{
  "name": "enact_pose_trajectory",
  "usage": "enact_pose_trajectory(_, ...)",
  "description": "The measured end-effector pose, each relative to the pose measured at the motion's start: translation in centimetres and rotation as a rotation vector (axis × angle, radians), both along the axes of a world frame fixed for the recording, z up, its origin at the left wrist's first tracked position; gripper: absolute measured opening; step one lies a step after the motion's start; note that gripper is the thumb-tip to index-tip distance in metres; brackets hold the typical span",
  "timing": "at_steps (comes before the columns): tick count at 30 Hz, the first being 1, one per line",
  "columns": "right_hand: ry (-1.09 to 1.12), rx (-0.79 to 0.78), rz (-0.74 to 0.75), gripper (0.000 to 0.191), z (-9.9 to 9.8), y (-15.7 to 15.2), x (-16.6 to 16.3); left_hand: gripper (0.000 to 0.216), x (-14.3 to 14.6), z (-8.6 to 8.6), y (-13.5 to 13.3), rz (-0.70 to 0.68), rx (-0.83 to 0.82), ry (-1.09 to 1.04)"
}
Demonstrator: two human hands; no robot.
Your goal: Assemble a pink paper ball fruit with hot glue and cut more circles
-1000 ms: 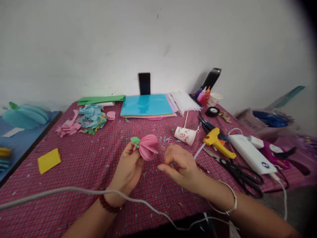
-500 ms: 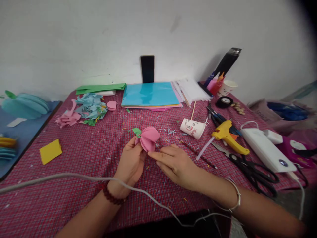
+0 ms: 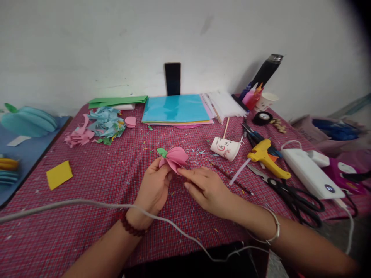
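Note:
Between the thumb and fingers of my left hand (image 3: 155, 185) is a pink paper fruit (image 3: 177, 156), built of folded layers with a small green paper leaf (image 3: 161, 153) at its top. My right hand (image 3: 210, 191) comes from the right, its forefinger stretched out and touching the lower right edge of the pink layers. The right thumb stands apart from that finger, so no pinch shows. Both hands are a little above the checked tablecloth (image 3: 101, 185). My left fingertips are partly hidden behind the paper.
A white cable (image 3: 95, 205) crosses in front of my wrists. To the right lie a paper cup (image 3: 225, 148), a yellow glue gun (image 3: 268, 158), black scissors (image 3: 292, 197) and a white power bank (image 3: 313, 173). Paper scraps (image 3: 106, 121) and a yellow paper square (image 3: 59, 175) are at left.
The paper fruit has tilted slightly in my left hand, and its lower layers now spread apart. My right forefinger has moved slightly up and right along its edge.

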State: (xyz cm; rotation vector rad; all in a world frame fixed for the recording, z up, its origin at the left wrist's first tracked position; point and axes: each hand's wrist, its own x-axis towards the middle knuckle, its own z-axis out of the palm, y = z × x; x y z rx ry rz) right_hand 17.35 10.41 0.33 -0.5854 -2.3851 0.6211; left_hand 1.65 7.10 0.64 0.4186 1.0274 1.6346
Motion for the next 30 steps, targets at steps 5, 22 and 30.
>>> enact_pose_trajectory(5, 0.004, -0.125, -0.117, 0.035, 0.0, 0.6, 0.2, 0.006, 0.5, 0.5, -0.2, -0.042, -0.017, 0.038)
enact_pose_trajectory(22, 0.298, -0.703, -0.045, 0.022, 0.5, 2.7, 0.3, 0.032, 0.7, -1.1, -1.2, -0.293, -0.092, 0.417)
enact_pose_trajectory(30, 0.376, -0.93, -0.074, 0.015, 0.1, 3.7, 0.9, 0.036, 0.3, 1.1, -0.8, -0.518, -0.069, 0.187)
